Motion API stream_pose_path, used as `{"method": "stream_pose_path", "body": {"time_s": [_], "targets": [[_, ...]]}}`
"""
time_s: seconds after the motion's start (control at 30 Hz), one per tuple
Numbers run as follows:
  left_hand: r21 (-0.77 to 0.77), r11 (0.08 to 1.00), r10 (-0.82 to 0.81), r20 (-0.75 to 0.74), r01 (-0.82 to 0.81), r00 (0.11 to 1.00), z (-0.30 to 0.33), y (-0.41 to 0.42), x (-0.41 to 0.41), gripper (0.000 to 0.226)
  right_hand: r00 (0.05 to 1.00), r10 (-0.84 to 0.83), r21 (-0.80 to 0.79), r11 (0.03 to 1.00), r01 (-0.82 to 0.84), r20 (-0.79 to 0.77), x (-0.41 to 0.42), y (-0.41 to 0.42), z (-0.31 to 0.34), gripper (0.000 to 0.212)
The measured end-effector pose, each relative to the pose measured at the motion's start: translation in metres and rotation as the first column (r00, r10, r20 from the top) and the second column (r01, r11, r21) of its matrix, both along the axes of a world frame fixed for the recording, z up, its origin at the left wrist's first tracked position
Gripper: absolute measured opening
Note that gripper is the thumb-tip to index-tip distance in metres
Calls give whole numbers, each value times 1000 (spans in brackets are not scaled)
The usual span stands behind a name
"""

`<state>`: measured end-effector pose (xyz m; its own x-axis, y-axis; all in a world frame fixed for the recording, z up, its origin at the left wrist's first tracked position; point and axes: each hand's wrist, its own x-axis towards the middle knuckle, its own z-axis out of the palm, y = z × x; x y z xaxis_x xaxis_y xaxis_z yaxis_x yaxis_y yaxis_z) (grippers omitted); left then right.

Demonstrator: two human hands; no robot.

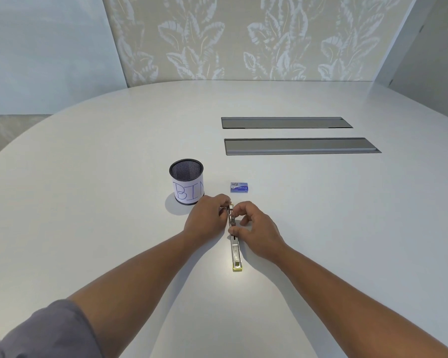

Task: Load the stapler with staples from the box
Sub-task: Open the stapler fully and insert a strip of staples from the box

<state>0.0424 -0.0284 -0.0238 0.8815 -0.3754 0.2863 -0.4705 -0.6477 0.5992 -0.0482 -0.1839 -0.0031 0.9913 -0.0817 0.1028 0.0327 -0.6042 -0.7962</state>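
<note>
A stapler [235, 250] lies unfolded flat on the white table, a long metal strip with a yellow-green end pointing toward me. My left hand [208, 217] grips its far part from the left. My right hand [258, 229] pinches the metal middle from the right with thumb and fingers. Whether staples are in the channel is hidden by my fingers. The small blue staple box [239, 187] sits closed a short way beyond the hands, touching nothing.
A black mesh cup [187, 180] with a paper label reading "BIN" stands left of the box. Two grey recessed cable hatches [300, 146] lie further back on the right. The table's curved edge runs along the left.
</note>
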Motion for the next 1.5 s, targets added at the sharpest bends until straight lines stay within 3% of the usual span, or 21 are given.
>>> {"method": "stream_pose_path", "body": {"time_s": [0.17,0.3,0.57,0.77,1.0,1.1,1.23,1.5], "targets": [[7,1000,-6,7,6,1000,0,1,2,32,1000,13,21,1000,-12,-20,2,0,2,44],[20,1000,-9,9,9,1000,-1,0,2,31,1000,15,54,998,-14,-14,1,0,-1,25],[-17,1000,-7,-1,7,1000,-3,1,3,31,1000,13,48,999,-13,-3,-3,0,-2,13],[-38,999,-2,-37,1,999,-3,1,3,32,1000,-9,115,993,6,23,-6,1,0,12],[-64,998,-1,-47,-2,999,-2,1,2,33,997,-78,209,975,75,5,1,-1,3,28],[-68,998,-10,-44,7,999,-2,1,3,34,994,-111,132,985,110,-3,10,-3,4,28],[-79,997,-18,-54,13,998,-2,2,4,33,999,-33,-144,989,31,-17,22,-10,8,40],[-90,996,-10,-64,4,998,-1,1,4,33,987,162,-541,829,-140,-7,33,-15,17,42]]}}
